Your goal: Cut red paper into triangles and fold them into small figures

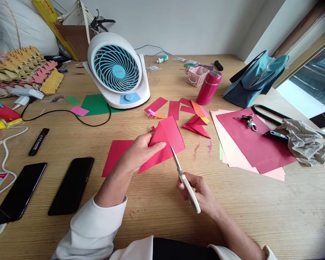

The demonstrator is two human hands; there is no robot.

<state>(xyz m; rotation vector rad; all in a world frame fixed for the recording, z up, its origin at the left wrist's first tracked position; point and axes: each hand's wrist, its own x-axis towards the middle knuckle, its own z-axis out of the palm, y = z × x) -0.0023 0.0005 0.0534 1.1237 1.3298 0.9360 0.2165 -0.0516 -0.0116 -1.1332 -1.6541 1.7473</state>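
Note:
A piece of red paper [166, 139] is pinched between the thumb and fingers of my left hand [141, 150], tilted above the table. My right hand [199, 191] is closed round the white handles of a pair of scissors [189, 191]. The scissors point up and away, their blades over the lower right part of the paper; whether they have cut into it I cannot tell. Another red sheet [116, 153] lies flat beneath my left wrist. Beyond my hands are small red strips [173, 109] and a folded red piece [196, 127].
A white and blue fan [117, 70] stands at the back. Two black phones [72, 186] and a marker [39, 142] lie left. At right are a pink bottle [209, 87], stacked coloured sheets [249, 144] with keys [249, 122], and a blue bag [256, 81].

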